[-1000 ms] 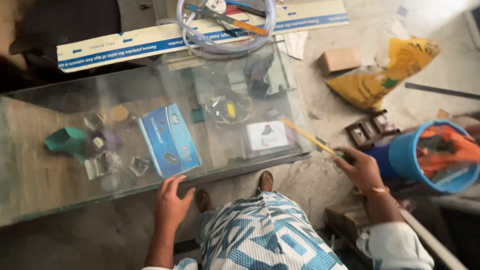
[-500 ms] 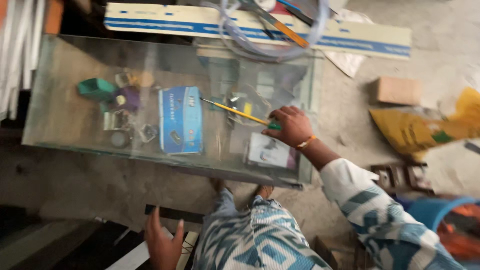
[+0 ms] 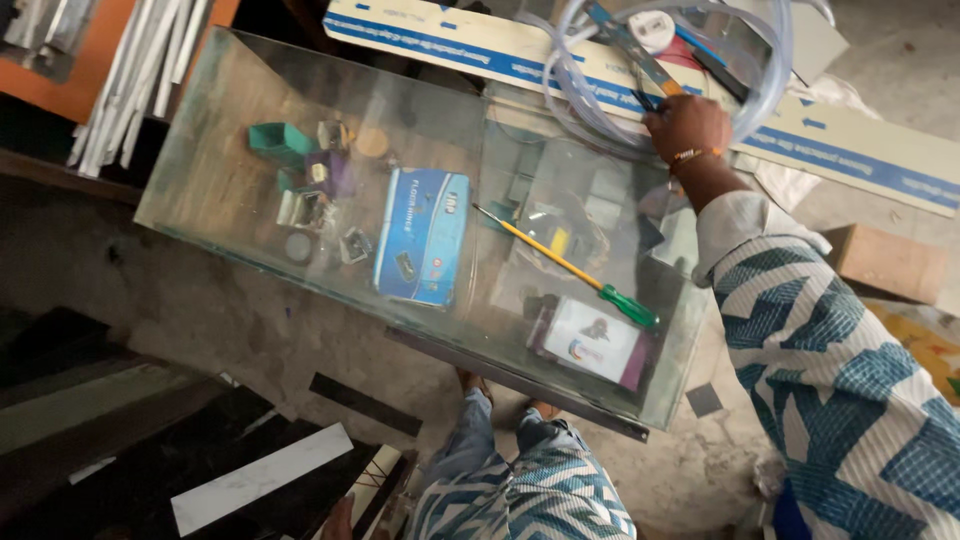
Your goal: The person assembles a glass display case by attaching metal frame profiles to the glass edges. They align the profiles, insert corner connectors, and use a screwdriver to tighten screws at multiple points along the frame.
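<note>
Presently right hand rests on clear hose at one o'clock, grip unclear; screwdriver lies on glass tank; left hand barely visible, state unclear

- Your right hand sits at the glass tank's far edge, hemmed in by coiled clear tubing.
- The glass top carries a yellow-shafted screwdriver lying diagonally.
- Bare glass between the blue box and screwdriver gives you passage.
- Small clutter crowds the left end.
</note>
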